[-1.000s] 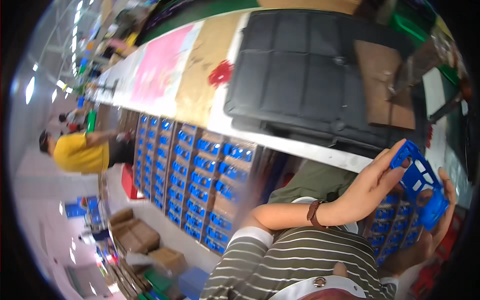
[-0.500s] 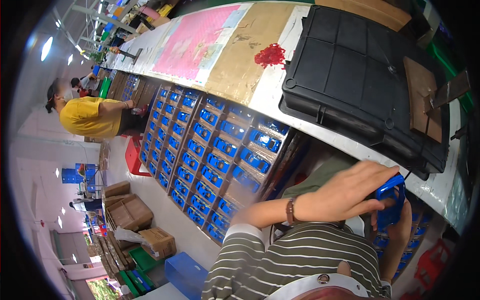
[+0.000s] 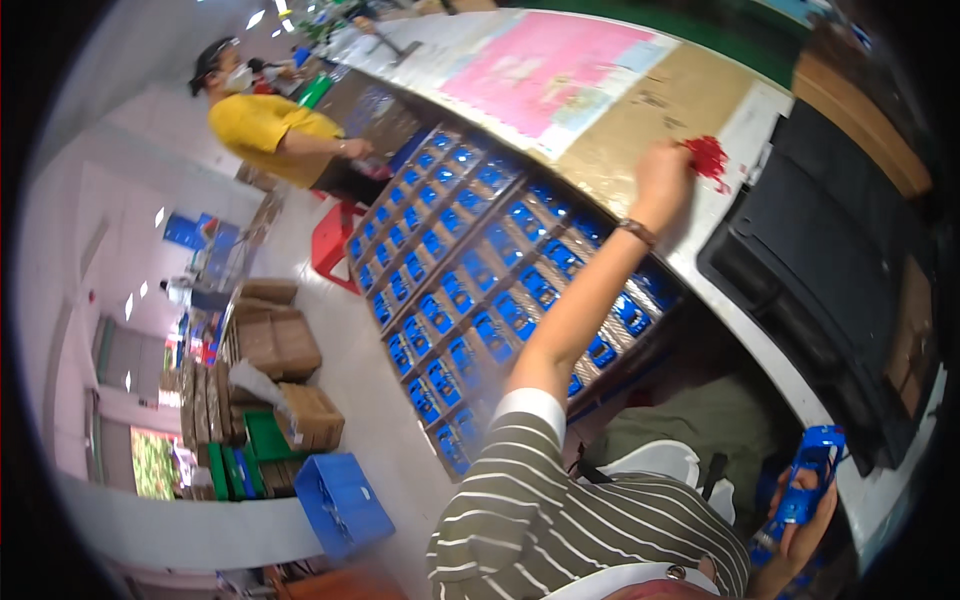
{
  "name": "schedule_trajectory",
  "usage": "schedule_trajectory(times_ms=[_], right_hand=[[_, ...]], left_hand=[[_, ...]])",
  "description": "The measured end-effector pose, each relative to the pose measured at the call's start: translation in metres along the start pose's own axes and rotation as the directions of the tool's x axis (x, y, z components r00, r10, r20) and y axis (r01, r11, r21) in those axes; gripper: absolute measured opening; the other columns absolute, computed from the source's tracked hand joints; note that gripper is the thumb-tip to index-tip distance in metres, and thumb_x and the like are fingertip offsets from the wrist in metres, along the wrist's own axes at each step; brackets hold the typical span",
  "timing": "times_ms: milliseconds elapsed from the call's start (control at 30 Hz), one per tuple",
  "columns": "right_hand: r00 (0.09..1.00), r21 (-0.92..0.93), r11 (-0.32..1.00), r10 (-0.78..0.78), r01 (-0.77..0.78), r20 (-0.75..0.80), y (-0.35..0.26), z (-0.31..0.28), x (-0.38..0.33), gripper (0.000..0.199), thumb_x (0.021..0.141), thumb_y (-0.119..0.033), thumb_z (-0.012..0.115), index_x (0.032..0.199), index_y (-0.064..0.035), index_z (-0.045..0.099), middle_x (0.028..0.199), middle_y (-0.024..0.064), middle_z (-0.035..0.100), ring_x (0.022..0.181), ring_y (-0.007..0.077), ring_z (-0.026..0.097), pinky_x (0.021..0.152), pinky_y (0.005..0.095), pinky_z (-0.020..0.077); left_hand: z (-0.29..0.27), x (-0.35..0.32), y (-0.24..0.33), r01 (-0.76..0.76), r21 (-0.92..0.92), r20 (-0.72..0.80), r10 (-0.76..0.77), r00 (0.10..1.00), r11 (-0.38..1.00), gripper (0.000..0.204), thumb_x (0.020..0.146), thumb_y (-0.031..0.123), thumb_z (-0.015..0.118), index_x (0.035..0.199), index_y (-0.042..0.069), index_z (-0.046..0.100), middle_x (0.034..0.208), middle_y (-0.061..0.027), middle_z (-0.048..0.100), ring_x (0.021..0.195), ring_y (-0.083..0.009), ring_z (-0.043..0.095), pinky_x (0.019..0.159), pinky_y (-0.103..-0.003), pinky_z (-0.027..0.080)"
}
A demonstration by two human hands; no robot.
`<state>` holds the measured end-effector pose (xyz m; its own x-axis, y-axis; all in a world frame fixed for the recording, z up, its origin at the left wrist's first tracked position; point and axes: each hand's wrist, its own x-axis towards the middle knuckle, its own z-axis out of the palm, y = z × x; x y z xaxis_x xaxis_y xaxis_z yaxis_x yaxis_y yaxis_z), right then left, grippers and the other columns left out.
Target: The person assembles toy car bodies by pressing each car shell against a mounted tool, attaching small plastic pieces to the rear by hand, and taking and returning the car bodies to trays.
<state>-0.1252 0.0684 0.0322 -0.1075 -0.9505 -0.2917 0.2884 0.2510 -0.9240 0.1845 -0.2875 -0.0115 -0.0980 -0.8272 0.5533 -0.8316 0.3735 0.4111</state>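
My left hand (image 3: 667,178) is stretched far out over the worktable, its fingers drawn together at the near edge of a pile of small red pieces (image 3: 708,160). Whatever sits between those fingertips is hidden. Low at the right, my right hand (image 3: 812,520) grips a blue toy car body (image 3: 815,465), holding it tilted beside the table edge. Below my left forearm stands a divided cardboard tray (image 3: 470,345) with rows of similar blue car bodies.
A large black plastic bin (image 3: 830,250) lies on the table at the right, with brown board (image 3: 860,120) behind it. A person in a yellow shirt (image 3: 265,130) stands farther along the table, near a red stool (image 3: 335,245). Cartons (image 3: 275,340) and a blue crate (image 3: 340,505) are at the left.
My left hand has left the blue car body and reached forward to the red pile. My right hand has kept the car body and lowered it. The whole view has swung.
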Motion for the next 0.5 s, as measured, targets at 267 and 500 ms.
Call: schedule_trajectory(times_ms=[267, 500], right_hand=[[0.999, 0.002, 1.0, -0.02, 0.02, 0.046, -0.003, 0.002, 0.015, 0.056, 0.088, -0.048, 0.045, 0.113, 0.0016, 0.041, 0.089, 0.0158, 0.052, 0.057, 0.0148, 0.054, 0.04, 0.0207, 0.0444], [0.996, -0.077, 0.997, -0.002, 0.009, 0.089, -0.004, 0.001, 0.019, 0.054, 0.089, -0.045, 0.044, 0.116, 0.0018, 0.039, 0.088, 0.0157, 0.052, 0.056, 0.0154, 0.054, 0.04, 0.021, 0.0444]], left_hand=[[-0.009, -0.006, -0.007, 0.046, -0.198, -0.083, -0.064, 0.995, 0.979, 0.006, 0.068, 0.003, 0.058, 0.071, 0.002, 0.063, 0.078, -0.0163, 0.054, 0.074, -0.0329, 0.055, 0.067, -0.042, 0.044], [-0.008, -0.002, -0.011, 0.061, -0.245, -0.123, -0.094, 0.988, 0.968, 0.006, 0.067, 0.005, 0.059, 0.07, 0.001, 0.061, 0.078, -0.0163, 0.054, 0.073, -0.0323, 0.056, 0.066, -0.04, 0.045]])
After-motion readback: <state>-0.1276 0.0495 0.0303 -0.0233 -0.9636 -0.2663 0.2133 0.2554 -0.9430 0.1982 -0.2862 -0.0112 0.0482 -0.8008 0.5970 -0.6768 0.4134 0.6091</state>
